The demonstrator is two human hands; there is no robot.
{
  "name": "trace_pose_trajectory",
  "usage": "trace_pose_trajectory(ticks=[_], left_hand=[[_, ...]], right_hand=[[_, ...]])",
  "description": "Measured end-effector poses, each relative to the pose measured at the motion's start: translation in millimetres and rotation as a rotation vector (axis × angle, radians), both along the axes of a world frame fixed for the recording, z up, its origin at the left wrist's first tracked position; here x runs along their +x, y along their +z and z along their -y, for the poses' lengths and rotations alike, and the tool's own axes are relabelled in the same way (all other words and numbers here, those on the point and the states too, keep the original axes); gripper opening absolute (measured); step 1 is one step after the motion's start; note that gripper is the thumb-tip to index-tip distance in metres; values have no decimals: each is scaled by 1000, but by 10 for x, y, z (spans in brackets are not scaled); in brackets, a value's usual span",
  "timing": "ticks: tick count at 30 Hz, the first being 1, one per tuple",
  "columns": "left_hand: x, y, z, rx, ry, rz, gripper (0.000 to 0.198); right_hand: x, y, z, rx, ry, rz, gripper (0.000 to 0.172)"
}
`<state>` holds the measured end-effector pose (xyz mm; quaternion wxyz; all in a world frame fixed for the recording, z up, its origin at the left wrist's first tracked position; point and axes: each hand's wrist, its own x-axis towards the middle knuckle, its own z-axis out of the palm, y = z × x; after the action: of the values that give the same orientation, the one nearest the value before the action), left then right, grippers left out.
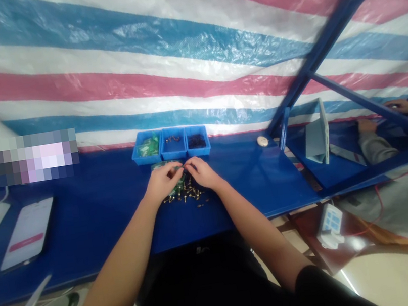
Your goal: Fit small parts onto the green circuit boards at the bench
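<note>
- Two bare hands were in, mid-table: left hand and right hand, knuckles up, fingertips meeting betw. them.
- Grip: both sets of fingers were bunched in narrow. Whether anything sat pinched in there was too small to see, so couldn't tell.
- Just under and in front of the hands lay the brass bits, a loose scatter on the blue table, nearer the person than the bins.
- Green pieces peeked out beneath the left hand's fingers, touching the scatter.
- Behind the hands stood 3 blue bins in a row, side by side: left bin w/ green stuff, middle bin w/ a few brown bits, right bin w/ dark bits.
- Far left on the table lay a phone, flat, screen lit, well apart from the hands.
- A white round knob sat right of the bins, near the blue frame strut.
- Beyond the strut a tablet stood upright, and a co-worker's hands were at the next table.
- Striped tarp backed it all.
</note>
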<state>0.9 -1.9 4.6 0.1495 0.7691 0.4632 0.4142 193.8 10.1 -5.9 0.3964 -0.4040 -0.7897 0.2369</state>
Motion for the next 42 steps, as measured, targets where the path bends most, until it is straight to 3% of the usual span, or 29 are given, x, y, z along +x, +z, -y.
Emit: trace_pose_trajectory(ticks=[7,13,19,23,34,42], left_hand=[[2,-16,-17,11,-56,-42,30],[2,-24,-21,14,-1,-40,29],[-9,-12,-26,-13,21,-54,28],[-5,11,-9,-43,-8,-71,30],[5,-20,2,0,-12,10,30],[3,70,36,-75,-47,-70,32]], right_hand=[[7,18,31,-87,31,-116,22],[-10,36,44,-203,25,-244,28],[-61,24,68,-151,71,-357,32],[-73,24,73,-131,22,-389,27],[-59,29,59,-250,24,-472,34],[-74,-16,55,-280,44,-484,36]])
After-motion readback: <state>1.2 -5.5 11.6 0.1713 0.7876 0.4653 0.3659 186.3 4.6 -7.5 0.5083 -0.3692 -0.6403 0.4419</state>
